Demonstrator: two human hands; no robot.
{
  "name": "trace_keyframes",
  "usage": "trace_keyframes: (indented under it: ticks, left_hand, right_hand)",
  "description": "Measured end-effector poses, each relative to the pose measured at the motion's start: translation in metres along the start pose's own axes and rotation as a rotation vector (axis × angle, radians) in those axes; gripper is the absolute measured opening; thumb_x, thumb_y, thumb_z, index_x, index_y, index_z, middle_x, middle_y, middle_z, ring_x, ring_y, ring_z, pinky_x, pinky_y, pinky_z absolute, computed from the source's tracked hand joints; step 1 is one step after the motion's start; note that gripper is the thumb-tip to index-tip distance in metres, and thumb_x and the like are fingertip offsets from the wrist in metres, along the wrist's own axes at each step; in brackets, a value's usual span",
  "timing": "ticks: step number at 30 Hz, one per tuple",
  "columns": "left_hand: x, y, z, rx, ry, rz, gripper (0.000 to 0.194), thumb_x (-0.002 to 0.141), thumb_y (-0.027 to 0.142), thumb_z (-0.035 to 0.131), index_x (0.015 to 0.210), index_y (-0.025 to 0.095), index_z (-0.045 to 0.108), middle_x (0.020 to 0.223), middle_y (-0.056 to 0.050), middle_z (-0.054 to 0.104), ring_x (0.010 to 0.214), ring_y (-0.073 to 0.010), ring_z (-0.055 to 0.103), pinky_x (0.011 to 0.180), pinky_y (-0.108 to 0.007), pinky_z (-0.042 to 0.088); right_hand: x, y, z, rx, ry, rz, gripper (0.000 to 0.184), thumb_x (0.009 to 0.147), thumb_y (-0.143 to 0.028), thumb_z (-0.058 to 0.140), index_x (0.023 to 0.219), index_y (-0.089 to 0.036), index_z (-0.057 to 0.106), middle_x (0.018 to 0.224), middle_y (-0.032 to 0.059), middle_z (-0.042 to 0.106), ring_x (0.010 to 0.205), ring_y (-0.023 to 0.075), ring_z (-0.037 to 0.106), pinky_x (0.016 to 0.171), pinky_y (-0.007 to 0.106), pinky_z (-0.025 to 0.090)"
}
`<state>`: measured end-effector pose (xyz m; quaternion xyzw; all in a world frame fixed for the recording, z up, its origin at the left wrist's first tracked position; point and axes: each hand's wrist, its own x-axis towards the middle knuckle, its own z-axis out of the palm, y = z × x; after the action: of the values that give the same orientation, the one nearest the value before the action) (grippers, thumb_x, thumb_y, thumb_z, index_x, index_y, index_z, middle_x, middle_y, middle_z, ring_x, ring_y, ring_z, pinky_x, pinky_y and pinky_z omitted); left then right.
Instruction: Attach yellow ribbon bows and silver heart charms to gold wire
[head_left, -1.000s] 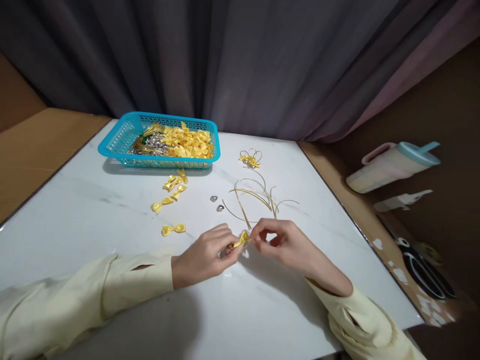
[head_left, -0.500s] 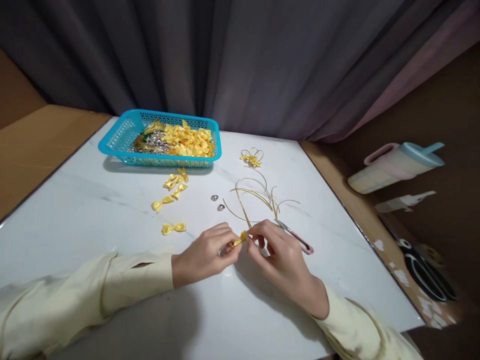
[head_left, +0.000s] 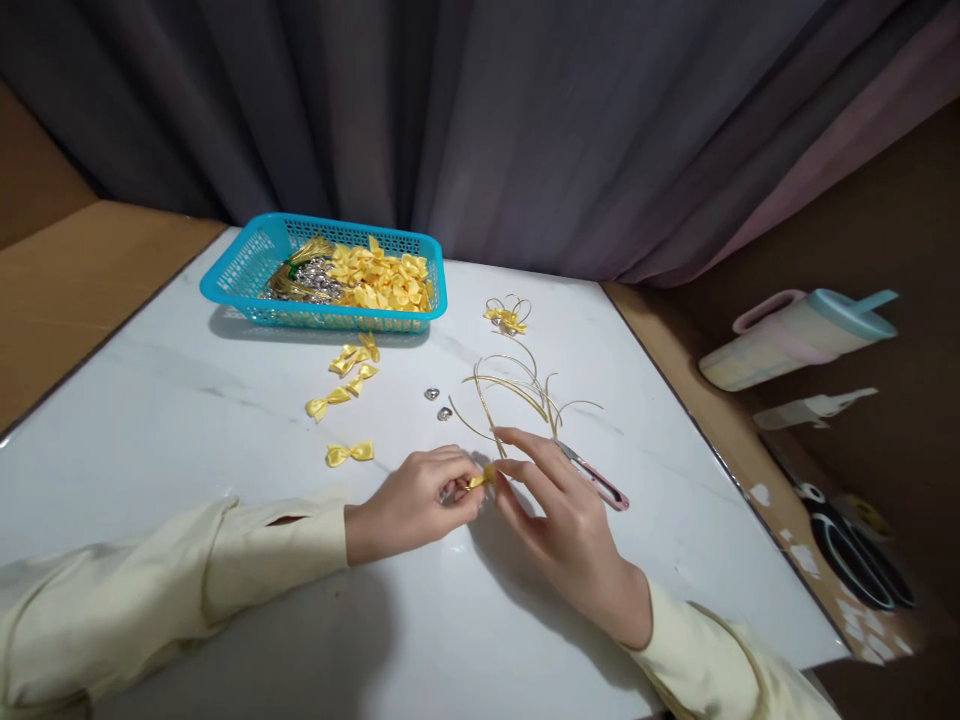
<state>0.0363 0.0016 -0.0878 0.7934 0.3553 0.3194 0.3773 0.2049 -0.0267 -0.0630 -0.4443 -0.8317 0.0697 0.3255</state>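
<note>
While one small ornament [head_left: 508, 320] of yellow bows, looped wire and silver pieces lay near the far edge of the tabletop [head_left: 225, 430], looking put together, another bow was in hand. That held bow [head_left: 478, 481] was just nearer than the tabletop's middle, pinched between the thumb and curled fingers of the left hand [head_left: 416, 505]. The right hand [head_left: 574, 520] had its fingers fanned, the index reaching out beyond the rest and the thumb tip close by the bow; whether it gripped anything could not be told. Nor could any wire or silver piece joined to that bow be made out, so it seemed only partly worked at most.

Much appeared unassembled. Several loose bows [head_left: 349, 454] lay left of the hands, most grouped toward the basket [head_left: 322, 314], one lying apart nearer the left hand. Two silver pieces [head_left: 445, 413] sat separately just beyond the fingers, and loose gold wires [head_left: 534, 401] curved over one another right of them. A pink-handled tool [head_left: 616, 497] lay beside the right hand, toward the right edge. The basket, near the far left corner, held a large heap of bows with more silver pieces and a bundle of gold strands, so by that measure little was finished.
</note>
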Motion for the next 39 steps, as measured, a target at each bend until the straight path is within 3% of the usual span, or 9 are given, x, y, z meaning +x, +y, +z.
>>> trace_keyframes:
  ticks: [6,19,28,39]
  left_hand:
    - [0.0,0.0,0.001,-0.015,0.008,-0.008,0.014,0.079,0.014,0.051,0.067,0.014,0.056,0.061,0.002,0.048,0.056,-0.0091,0.046,0.055,-0.019,0.036]
    - [0.001,0.0,0.0,-0.07,0.027,-0.032,0.013,0.079,0.015,0.05,0.068,0.016,0.058,0.061,0.002,0.051,0.056,-0.0089,0.047,0.054,-0.019,0.037]
    - [0.0,0.001,0.001,-0.056,0.002,-0.027,0.015,0.079,0.016,0.049,0.065,0.016,0.054,0.06,0.002,0.047,0.055,-0.0089,0.045,0.054,-0.02,0.036]
    - [-0.001,-0.001,0.002,-0.046,0.01,-0.001,0.015,0.079,0.016,0.05,0.065,0.015,0.054,0.06,0.002,0.047,0.055,-0.0087,0.045,0.053,-0.019,0.036]
  right_hand:
    - [0.002,-0.001,-0.002,0.095,0.023,0.017,0.014,0.085,-0.007,0.045,0.082,-0.018,0.053,0.09,0.0098,0.064,0.084,0.0173,0.062,0.069,0.029,0.051]
    - [0.003,-0.008,-0.004,0.203,0.015,0.108,0.016,0.084,-0.009,0.047,0.081,-0.018,0.059,0.085,0.0066,0.065,0.074,0.0145,0.062,0.065,0.026,0.051]
    - [0.008,-0.003,-0.004,0.321,-0.058,0.321,0.012,0.08,-0.013,0.052,0.076,-0.018,0.062,0.087,0.0062,0.067,0.072,0.0149,0.065,0.059,0.024,0.053]
    - [0.012,0.0,-0.006,0.428,-0.105,0.452,0.01,0.078,-0.016,0.054,0.076,-0.018,0.064,0.089,0.0061,0.068,0.073,0.0153,0.064,0.06,0.025,0.055]
